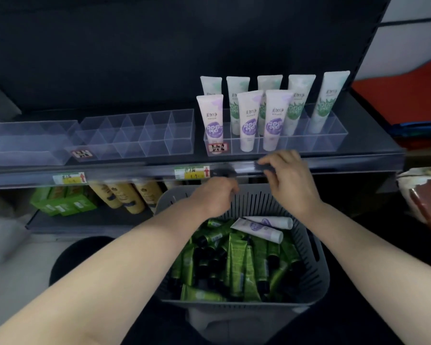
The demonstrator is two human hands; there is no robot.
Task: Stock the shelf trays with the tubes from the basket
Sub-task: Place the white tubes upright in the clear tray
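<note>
A grey slotted basket (pixel 316 257) in front of me holds several green tubes (pixel 237 260) and two white-and-purple tubes (pixel 259 230) lying on top. My left hand (pixel 215 197) hangs over the basket's far rim, fingers curled, nothing visibly in it. My right hand (pixel 288 175) is higher, near the shelf's front edge, fingers spread and empty. On the shelf, the right clear tray (pixel 334 143) holds three white-and-purple tubes (pixel 246 120) in front and several white-and-green tubes (pixel 297 105) behind, all upright.
Two clear divided trays (pixel 135 135) stand on the shelf's left and middle with nothing in them. Price labels (pixel 192 173) sit on the shelf rail. The lower shelf carries green boxes (pixel 60 202) and yellow tubes (pixel 125 192). A red surface (pixel 403 100) lies at right.
</note>
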